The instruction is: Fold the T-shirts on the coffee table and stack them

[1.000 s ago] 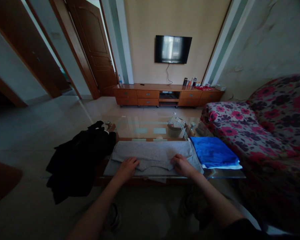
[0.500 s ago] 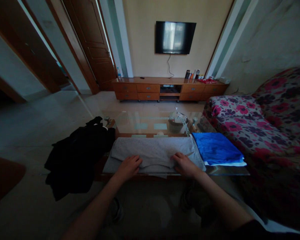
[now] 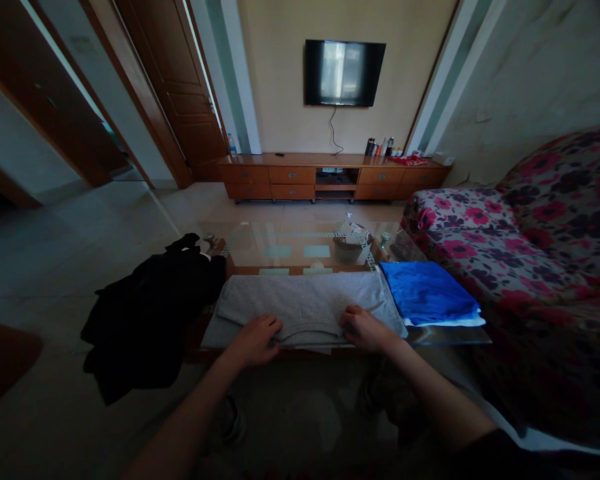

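Note:
A grey T-shirt [image 3: 305, 297] lies folded into a wide strip along the near side of the glass coffee table [image 3: 280, 233]. Its curved neckline shows at the front edge, between my hands. My left hand [image 3: 259, 339] is closed with curled fingers on the near edge of the shirt, left of the neckline. Further right, my right hand [image 3: 366, 328] pinches the same edge; its fingertips are partly hidden. Beside the shirt on the right lies folded blue clothing [image 3: 430, 290] with a white layer beneath. A heap of black clothing [image 3: 150, 307] is at the left.
A flower-patterned sofa [image 3: 500, 247] stands to the right. Behind the table's glass a waste bin [image 3: 351, 248] is visible. A wooden TV cabinet [image 3: 290, 179] with bottles runs along the far wall, below a television [image 3: 345, 73].
The shirt's upper layer has been drawn toward me and smoothed, and its neckline now lies nearer the front edge. Both hands keep their hold. The view has shifted slightly.

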`<state>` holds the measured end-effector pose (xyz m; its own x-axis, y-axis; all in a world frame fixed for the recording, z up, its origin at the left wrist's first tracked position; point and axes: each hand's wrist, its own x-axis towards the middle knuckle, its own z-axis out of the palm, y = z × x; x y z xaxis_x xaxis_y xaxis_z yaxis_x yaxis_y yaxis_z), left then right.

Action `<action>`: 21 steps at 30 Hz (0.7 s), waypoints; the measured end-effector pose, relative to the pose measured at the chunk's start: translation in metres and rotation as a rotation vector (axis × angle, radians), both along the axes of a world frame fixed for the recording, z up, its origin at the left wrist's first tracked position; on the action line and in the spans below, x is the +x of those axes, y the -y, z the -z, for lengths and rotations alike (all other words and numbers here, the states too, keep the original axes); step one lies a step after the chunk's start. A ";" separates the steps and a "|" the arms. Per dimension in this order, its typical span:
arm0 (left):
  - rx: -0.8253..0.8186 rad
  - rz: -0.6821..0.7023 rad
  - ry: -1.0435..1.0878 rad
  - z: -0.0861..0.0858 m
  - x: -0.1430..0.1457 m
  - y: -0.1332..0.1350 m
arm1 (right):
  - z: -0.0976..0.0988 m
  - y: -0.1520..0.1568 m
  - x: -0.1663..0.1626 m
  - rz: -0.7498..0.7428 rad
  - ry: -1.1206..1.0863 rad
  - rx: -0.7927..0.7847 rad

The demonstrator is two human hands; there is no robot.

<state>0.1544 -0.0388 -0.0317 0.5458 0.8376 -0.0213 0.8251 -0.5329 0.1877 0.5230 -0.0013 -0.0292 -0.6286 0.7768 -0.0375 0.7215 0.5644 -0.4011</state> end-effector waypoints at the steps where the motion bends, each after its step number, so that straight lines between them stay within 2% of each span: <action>1: -0.004 -0.002 0.014 -0.001 0.001 -0.001 | 0.000 0.000 -0.001 0.000 0.002 -0.003; 8: -0.039 -0.062 0.105 0.005 -0.005 -0.014 | -0.004 -0.013 -0.001 0.116 0.121 -0.018; 12: -0.022 -0.053 0.099 0.004 -0.012 -0.011 | -0.005 -0.020 0.023 0.214 0.233 -0.005; 16: -0.033 0.003 0.082 -0.001 -0.005 -0.004 | -0.005 -0.019 0.044 0.360 0.366 0.054; 21: -0.051 0.033 0.040 -0.003 0.007 -0.006 | -0.007 -0.019 0.041 0.309 0.351 0.070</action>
<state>0.1610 -0.0329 -0.0291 0.5741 0.8178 -0.0414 0.7988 -0.5482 0.2476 0.5641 0.0178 -0.0226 -0.3260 0.9339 -0.1470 0.9452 0.3187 -0.0715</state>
